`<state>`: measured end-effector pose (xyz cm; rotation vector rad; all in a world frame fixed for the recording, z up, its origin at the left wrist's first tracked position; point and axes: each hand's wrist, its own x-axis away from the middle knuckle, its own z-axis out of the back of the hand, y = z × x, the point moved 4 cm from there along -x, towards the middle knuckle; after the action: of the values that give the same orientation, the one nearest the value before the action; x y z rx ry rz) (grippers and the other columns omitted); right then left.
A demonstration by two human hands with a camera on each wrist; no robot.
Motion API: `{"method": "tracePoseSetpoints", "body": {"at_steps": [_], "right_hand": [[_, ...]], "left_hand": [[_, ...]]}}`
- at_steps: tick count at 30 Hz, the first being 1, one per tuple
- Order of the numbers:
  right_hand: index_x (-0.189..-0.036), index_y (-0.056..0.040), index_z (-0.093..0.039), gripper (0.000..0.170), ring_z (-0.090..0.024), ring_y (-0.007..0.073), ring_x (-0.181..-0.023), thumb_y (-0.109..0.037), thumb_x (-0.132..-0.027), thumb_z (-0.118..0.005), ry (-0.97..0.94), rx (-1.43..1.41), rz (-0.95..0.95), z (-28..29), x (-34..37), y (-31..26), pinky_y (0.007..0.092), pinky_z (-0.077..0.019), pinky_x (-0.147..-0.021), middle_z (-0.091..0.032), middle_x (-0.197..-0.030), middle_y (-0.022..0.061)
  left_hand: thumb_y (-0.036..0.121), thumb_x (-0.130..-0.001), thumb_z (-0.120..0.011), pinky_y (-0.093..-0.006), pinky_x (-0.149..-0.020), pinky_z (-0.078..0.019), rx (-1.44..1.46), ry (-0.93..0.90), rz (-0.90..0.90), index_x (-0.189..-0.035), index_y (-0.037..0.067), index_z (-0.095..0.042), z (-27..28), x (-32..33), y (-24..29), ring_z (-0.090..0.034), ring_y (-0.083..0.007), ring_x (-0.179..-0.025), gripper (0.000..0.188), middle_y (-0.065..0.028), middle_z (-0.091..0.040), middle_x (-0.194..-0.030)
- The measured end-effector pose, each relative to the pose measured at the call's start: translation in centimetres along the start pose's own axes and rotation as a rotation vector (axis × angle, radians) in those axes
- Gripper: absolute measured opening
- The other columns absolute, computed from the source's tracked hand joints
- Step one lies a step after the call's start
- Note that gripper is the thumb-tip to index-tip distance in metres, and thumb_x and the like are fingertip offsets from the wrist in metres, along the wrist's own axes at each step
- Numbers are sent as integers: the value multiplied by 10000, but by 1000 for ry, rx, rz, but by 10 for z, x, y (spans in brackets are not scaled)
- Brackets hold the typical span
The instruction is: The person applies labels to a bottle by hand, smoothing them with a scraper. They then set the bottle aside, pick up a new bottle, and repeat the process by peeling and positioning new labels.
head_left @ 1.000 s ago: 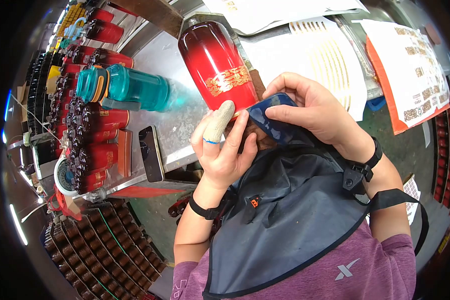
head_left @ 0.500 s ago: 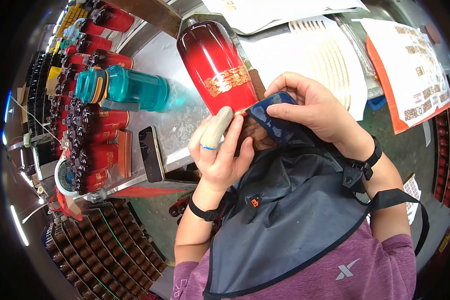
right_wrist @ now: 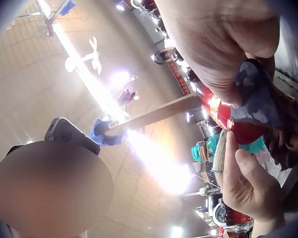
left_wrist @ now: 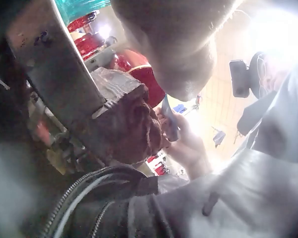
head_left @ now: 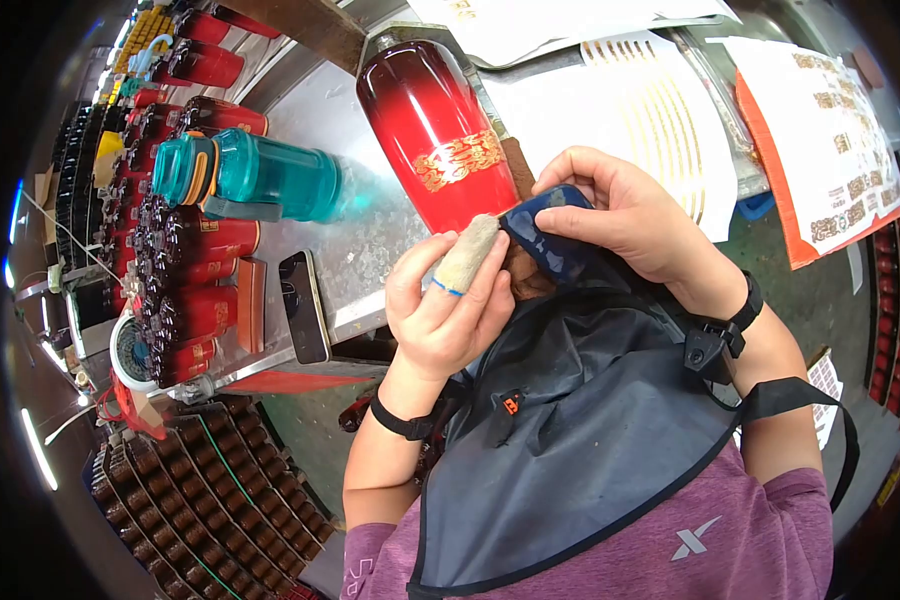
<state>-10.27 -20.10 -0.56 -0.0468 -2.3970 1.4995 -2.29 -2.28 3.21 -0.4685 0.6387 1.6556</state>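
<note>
A glossy red bottle [head_left: 425, 110], dark at the shoulder and banded with a gold pattern, lies on its side with its base toward the person. My right hand [head_left: 630, 215] pinches a dark blue flat scraper [head_left: 560, 255] with pale worn patches, its edge right at the bottle's base. The left hand [head_left: 455, 300] has a pale fabric finger cot [head_left: 468, 255] on one finger. Its fingertips meet the base rim beside the scraper. In the right wrist view the left thumb [right_wrist: 251, 166] stands apart from the fingers. Brown cloth [left_wrist: 129, 134] lies under the bottle's base end.
A teal water bottle [head_left: 280, 178] and a phone [head_left: 303, 305] lie on the metal table [head_left: 355, 250]. Several red bottles [head_left: 215, 240] crowd the left. Sheets with gold stripes [head_left: 660, 130] lie to the right, beside a printed sheet on orange backing [head_left: 770, 160].
The left hand's covered finger has slid rightward along the bottle's base rim toward the scraper. My right hand stays nearly in place, holding the scraper.
</note>
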Motion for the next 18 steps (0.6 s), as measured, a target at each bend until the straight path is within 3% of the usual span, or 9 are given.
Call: {"method": "tracePoseSetpoints", "body": {"at_steps": [5, 7, 10, 14, 15, 18], "right_hand": [[-1090, -26, -585, 225, -607, 41, -864, -62, -904, -706, -19, -58, 6, -4, 2, -3, 192, -513, -766, -639, -947, 3], [-1092, -25, -584, 228, -608, 42, -865, -62, -903, -707, -14, -47, 19, -5, 2, -4, 194, -514, -767, -637, -946, 4], [-1096, -23, -581, 234, -608, 44, -867, -61, -902, -706, -23, -40, 26, -6, 2, -4, 198, -516, -771, -634, -947, 4], [-1101, -21, -578, 238, -609, 46, -869, -60, -904, -703, -50, -56, 33, -9, 1, -6, 200, -517, -775, -634, -953, 5], [-1101, -21, -578, 238, -609, 46, -869, -60, -904, -703, -50, -57, 33, -9, 2, -7, 200, -517, -775, -634, -953, 5], [-1102, -20, -578, 238, -611, 48, -872, -58, -903, -702, -51, -81, 32, -10, 4, -7, 201, -517, -778, -635, -956, 8]], "left_hand": [[157, -773, -750, -356, -899, -510, -42, 31, -67, -1103, 94, -749, -4, 5, 3, -538, -246, -1099, 336, -57, -660, -1193], [199, -816, -743, -370, -961, -414, -109, 62, 59, -1188, 87, -714, -1, 9, 2, -475, -275, -1147, 390, -98, -622, -1259], [220, -818, -745, -368, -976, -377, -146, 54, 118, -1236, 103, -691, -2, 8, -2, -450, -273, -1156, 437, -108, -587, -1304], [235, -821, -747, -371, -974, -383, -89, 29, 83, -1216, 115, -709, -8, 8, -2, -463, -270, -1141, 414, -109, -592, -1293], [182, -747, -765, -352, -963, -456, -102, 31, 95, -1183, 128, -725, -7, 7, -1, -483, -271, -1128, 441, -75, -598, -1294], [254, -826, -741, -369, -979, -382, -100, 24, 72, -1201, 112, -718, -8, 8, -1, -469, -267, -1143, 401, -109, -599, -1282]]}}
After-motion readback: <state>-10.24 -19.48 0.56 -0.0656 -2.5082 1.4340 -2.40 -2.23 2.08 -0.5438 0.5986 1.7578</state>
